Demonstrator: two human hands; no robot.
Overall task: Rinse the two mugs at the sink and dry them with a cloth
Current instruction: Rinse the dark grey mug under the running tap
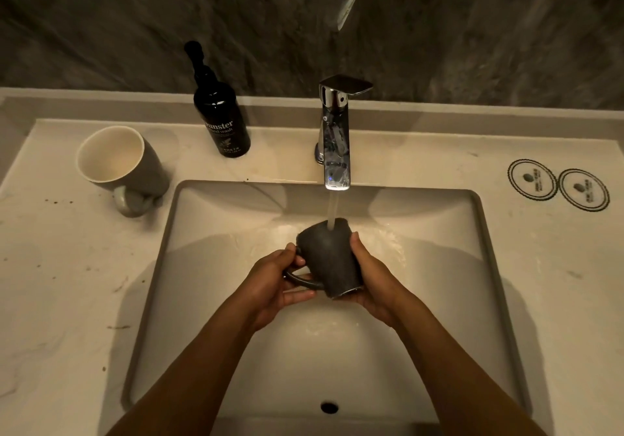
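Head view: we hold the dark mug (327, 260) tilted under the tap stream (332, 211), left hand (270, 283) gripping its handle, right hand (368, 280) clasping its body; wet glaze may slip into the sink (236, 351); second mug (123, 165) waits far left

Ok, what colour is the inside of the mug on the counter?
Cream inside the mug, grey outside; head view.
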